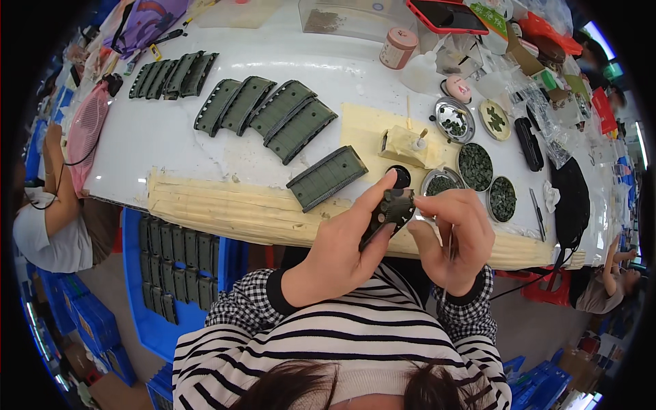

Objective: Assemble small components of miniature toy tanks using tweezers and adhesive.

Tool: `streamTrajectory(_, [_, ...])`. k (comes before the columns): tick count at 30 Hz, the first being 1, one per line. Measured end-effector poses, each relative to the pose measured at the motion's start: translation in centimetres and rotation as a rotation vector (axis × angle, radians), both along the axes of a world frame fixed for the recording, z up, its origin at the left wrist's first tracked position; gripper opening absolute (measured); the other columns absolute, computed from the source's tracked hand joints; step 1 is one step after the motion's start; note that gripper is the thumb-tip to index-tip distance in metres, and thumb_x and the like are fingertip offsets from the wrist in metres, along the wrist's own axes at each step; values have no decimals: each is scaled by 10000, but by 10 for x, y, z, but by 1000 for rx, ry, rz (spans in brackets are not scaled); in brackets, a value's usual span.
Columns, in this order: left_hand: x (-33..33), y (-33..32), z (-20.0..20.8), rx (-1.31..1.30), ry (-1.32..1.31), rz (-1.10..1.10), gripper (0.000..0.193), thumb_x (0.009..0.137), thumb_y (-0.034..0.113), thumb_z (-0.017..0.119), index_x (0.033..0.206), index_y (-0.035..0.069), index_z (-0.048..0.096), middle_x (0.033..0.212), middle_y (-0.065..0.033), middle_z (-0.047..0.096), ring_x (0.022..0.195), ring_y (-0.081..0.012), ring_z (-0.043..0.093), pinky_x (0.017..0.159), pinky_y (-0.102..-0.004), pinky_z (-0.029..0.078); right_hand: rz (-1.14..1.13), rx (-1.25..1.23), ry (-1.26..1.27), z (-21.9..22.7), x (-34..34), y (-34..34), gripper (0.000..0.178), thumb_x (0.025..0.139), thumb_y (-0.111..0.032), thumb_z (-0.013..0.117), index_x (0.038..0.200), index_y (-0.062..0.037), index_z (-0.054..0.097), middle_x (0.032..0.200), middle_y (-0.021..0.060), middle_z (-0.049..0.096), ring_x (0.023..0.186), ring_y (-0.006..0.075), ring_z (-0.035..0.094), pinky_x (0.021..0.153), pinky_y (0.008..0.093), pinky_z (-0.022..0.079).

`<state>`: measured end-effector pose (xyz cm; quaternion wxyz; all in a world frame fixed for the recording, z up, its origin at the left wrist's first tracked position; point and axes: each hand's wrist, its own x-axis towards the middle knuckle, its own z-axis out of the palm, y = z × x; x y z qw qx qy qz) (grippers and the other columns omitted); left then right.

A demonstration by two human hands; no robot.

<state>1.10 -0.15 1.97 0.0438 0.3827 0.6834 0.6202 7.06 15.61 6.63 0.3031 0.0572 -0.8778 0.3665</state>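
A dark green, curved ribbed piece [391, 210] is gripped by my left hand [335, 254], thumb and fingers closed along its sides and its end turned up. At the piece's right edge is my right hand [456, 236], its thumb and forefinger close to the rim. A thin light-coloured stick-like tool [448, 263] runs down through the curled fingers of that hand; its tip is hidden. Just beyond the hands on the table lies a similar olive-green curved panel [328, 178]. Close by are a small black round cup [399, 177] and tins of small dark green bits [475, 166].
More green panels [294, 130] lie in rows at the back left. A yellow-taped block [410, 147] stands on yellow paper. A blue crate [147, 328] of panels sits below the table's left front. Right are a black knife-like tool [529, 145] and a tool with a thin handle [538, 215].
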Motion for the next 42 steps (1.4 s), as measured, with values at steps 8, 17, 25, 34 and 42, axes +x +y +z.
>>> streamTrajectory(8, [-7,-13,-10,180,-590,-289,363,978,85,493,1306,-7,368,1277,-193,553,1056,-218,613,926,-345,492,-77,-53,42,0,5,21,174,756,-31,752,919,-24,689,797,64,596,557,102,442,472,223,335])
streamTrajectory(17, [-5,-13,-12,267,-497,-251,303,961,22,511,1247,-25,424,1153,-103,582,1016,-111,551,891,-251,444,47,80,52,-3,-4,6,287,665,-57,799,932,-45,691,780,69,621,632,211,594,553,299,461])
streamTrajectory(25, [-4,-16,-16,155,-334,-121,268,931,12,558,1187,-45,506,1025,-80,594,878,-101,544,794,-224,444,113,266,73,-4,-8,11,296,691,-71,760,969,-23,673,809,63,629,654,189,605,549,286,438])
streamTrajectory(34, [0,-16,-14,190,-266,-74,276,918,14,583,1177,-54,519,1011,-104,611,851,-119,565,762,-226,457,110,346,150,-3,-5,9,315,678,-94,728,976,1,689,799,59,625,630,161,578,554,273,427])
streamTrajectory(42, [-1,-20,-18,149,-236,-104,294,925,7,569,1200,-54,485,1066,-107,598,909,-115,562,808,-229,451,114,346,140,-3,-5,8,325,675,-97,720,980,5,678,799,54,625,620,162,574,537,267,412])
